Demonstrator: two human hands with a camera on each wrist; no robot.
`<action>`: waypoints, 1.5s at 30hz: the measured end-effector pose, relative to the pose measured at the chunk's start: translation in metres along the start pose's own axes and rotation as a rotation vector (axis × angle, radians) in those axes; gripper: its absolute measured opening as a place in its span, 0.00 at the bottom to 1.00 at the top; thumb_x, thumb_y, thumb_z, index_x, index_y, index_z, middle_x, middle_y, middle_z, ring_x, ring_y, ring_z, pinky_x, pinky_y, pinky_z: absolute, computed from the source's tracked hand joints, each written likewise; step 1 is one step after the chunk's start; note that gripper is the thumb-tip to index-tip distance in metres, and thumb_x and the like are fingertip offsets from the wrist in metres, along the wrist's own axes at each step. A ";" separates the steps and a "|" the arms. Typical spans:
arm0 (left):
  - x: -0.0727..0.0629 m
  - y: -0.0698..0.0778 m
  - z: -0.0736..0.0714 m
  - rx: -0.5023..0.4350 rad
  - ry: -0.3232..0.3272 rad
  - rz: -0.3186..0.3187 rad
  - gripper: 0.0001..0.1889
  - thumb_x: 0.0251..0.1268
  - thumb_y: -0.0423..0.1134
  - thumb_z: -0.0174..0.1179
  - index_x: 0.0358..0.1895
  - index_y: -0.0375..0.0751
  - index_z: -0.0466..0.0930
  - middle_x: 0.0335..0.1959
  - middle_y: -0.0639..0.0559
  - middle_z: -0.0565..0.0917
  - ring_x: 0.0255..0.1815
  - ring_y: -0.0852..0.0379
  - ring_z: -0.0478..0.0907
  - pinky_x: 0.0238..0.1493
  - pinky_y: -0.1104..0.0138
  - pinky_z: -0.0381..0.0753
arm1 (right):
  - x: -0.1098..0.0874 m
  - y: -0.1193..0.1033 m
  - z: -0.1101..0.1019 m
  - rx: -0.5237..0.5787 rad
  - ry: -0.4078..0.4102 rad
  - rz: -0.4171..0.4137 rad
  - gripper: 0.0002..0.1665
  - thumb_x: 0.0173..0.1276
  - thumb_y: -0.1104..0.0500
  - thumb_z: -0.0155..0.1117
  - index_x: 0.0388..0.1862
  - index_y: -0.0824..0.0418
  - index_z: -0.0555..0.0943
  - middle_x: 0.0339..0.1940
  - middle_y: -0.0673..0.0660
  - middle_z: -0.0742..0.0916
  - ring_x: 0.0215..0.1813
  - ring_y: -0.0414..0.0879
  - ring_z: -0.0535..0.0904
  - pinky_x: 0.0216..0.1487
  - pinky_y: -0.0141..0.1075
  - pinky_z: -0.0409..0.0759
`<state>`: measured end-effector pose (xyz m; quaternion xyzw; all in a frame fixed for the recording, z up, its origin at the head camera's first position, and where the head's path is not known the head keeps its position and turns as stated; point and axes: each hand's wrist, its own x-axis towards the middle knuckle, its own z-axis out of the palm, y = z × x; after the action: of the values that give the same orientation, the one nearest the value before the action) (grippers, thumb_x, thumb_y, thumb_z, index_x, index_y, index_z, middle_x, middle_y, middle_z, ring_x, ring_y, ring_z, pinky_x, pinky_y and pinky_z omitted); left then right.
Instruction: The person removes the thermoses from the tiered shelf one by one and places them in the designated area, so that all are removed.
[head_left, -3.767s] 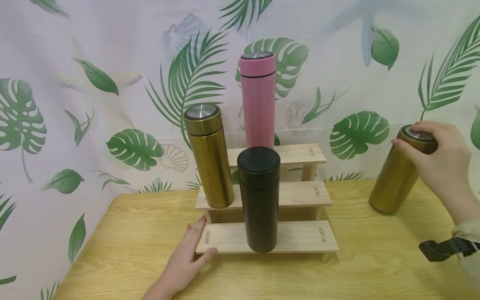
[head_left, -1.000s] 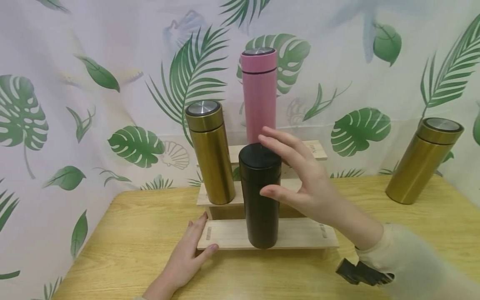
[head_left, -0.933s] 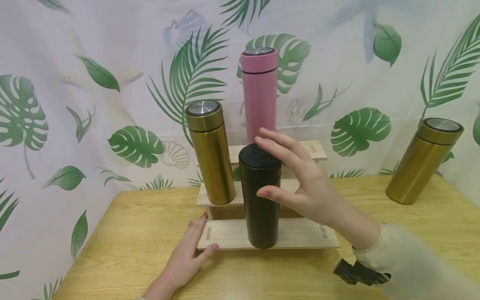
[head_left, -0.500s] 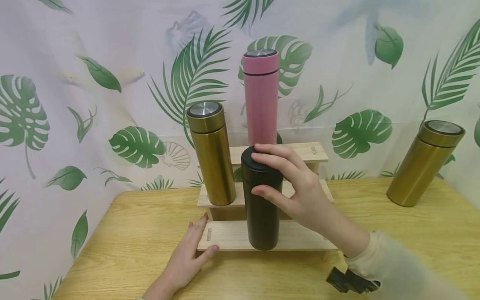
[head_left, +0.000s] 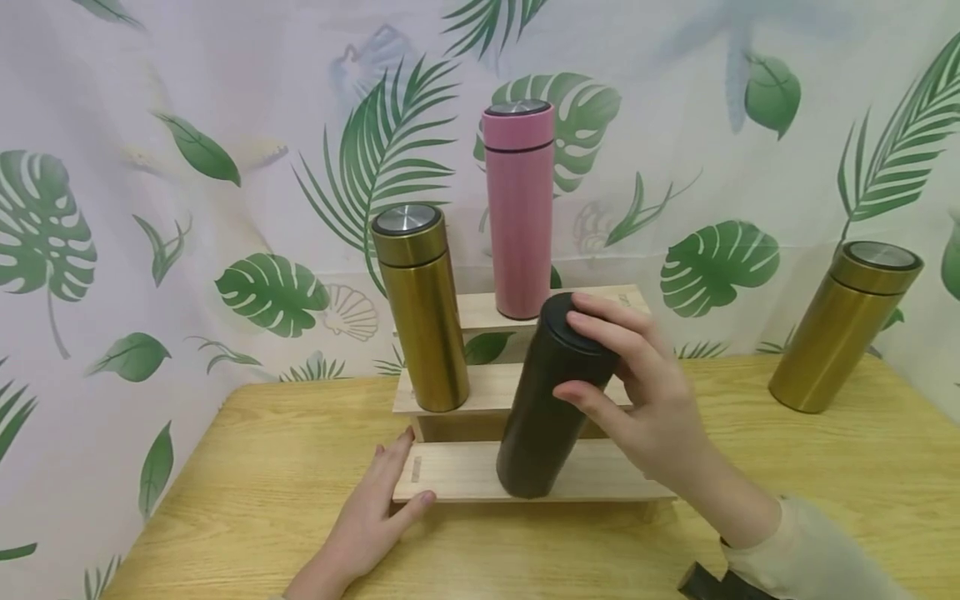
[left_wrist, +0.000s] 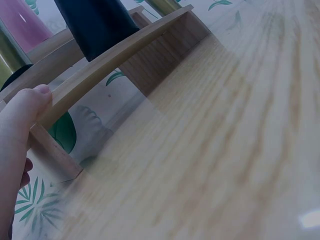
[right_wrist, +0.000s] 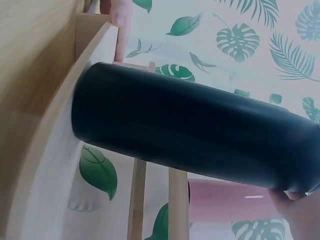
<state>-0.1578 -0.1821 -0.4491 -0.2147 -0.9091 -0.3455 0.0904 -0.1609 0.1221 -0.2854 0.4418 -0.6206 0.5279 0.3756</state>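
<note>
My right hand (head_left: pixel 648 392) grips the black thermos (head_left: pixel 551 408) near its lid, thumb in front and fingers over the top. The thermos leans right, its base at the lowest step of the three-step wooden stand (head_left: pixel 450 471); whether it still touches is unclear. My left hand (head_left: pixel 367 508) holds the left end of that step, thumb at the front edge (left_wrist: pixel 37 97) and fingers along the side. A gold thermos (head_left: pixel 422 317) stands on the middle step. On the top step is a pink thermos (head_left: pixel 519 217).
A second gold thermos (head_left: pixel 843 329) stands on the wooden table (head_left: pixel 247 467) to the right of the stand. Behind everything hangs a leaf-patterned cloth (head_left: pixel 225 217).
Earlier my right hand let go of the gold thermos at right and came over to the black one. The upright black thermos now tilts right in its grip. My left hand has stayed put.
</note>
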 end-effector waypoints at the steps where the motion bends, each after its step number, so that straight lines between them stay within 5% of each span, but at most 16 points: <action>1: 0.000 0.000 0.000 0.002 0.000 0.000 0.41 0.68 0.56 0.54 0.77 0.47 0.44 0.75 0.49 0.53 0.74 0.42 0.47 0.72 0.48 0.47 | -0.001 -0.001 -0.002 0.014 0.010 0.008 0.33 0.59 0.55 0.70 0.53 0.79 0.74 0.61 0.68 0.74 0.62 0.56 0.71 0.52 0.34 0.80; 12: 0.001 0.001 0.001 -0.012 -0.003 0.003 0.41 0.68 0.55 0.54 0.77 0.46 0.45 0.76 0.53 0.53 0.75 0.44 0.48 0.73 0.51 0.45 | 0.000 -0.008 -0.017 0.150 0.073 -0.016 0.30 0.57 0.64 0.71 0.52 0.84 0.74 0.58 0.75 0.74 0.62 0.60 0.71 0.54 0.35 0.79; 20: 0.003 0.001 0.000 -0.014 -0.003 0.009 0.41 0.69 0.55 0.54 0.77 0.47 0.44 0.76 0.53 0.52 0.75 0.43 0.48 0.72 0.49 0.46 | 0.007 -0.023 -0.027 0.113 0.135 -0.082 0.27 0.55 0.64 0.73 0.46 0.84 0.77 0.53 0.73 0.79 0.59 0.57 0.76 0.53 0.33 0.79; 30: 0.004 0.002 -0.001 -0.037 -0.003 0.013 0.41 0.68 0.55 0.55 0.77 0.46 0.45 0.75 0.54 0.53 0.75 0.47 0.49 0.74 0.58 0.41 | 0.010 -0.030 -0.064 -0.128 0.214 -0.077 0.26 0.50 0.61 0.78 0.39 0.82 0.81 0.47 0.73 0.83 0.53 0.56 0.79 0.53 0.30 0.78; 37: 0.003 0.000 -0.001 -0.033 0.005 0.018 0.41 0.68 0.55 0.56 0.77 0.44 0.46 0.75 0.53 0.54 0.75 0.48 0.50 0.74 0.65 0.37 | 0.005 -0.022 -0.097 -0.419 0.211 -0.011 0.30 0.53 0.49 0.75 0.42 0.75 0.84 0.47 0.68 0.84 0.53 0.49 0.79 0.53 0.26 0.76; 45: 0.001 0.002 -0.001 -0.030 -0.006 -0.010 0.42 0.67 0.56 0.55 0.77 0.45 0.46 0.75 0.53 0.54 0.75 0.47 0.49 0.74 0.55 0.43 | 0.001 -0.003 -0.122 -0.676 0.212 0.036 0.37 0.55 0.36 0.69 0.43 0.71 0.85 0.48 0.63 0.86 0.56 0.41 0.78 0.60 0.28 0.72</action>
<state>-0.1575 -0.1811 -0.4464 -0.2123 -0.9052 -0.3587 0.0828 -0.1589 0.2419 -0.2637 0.2243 -0.7255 0.3421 0.5535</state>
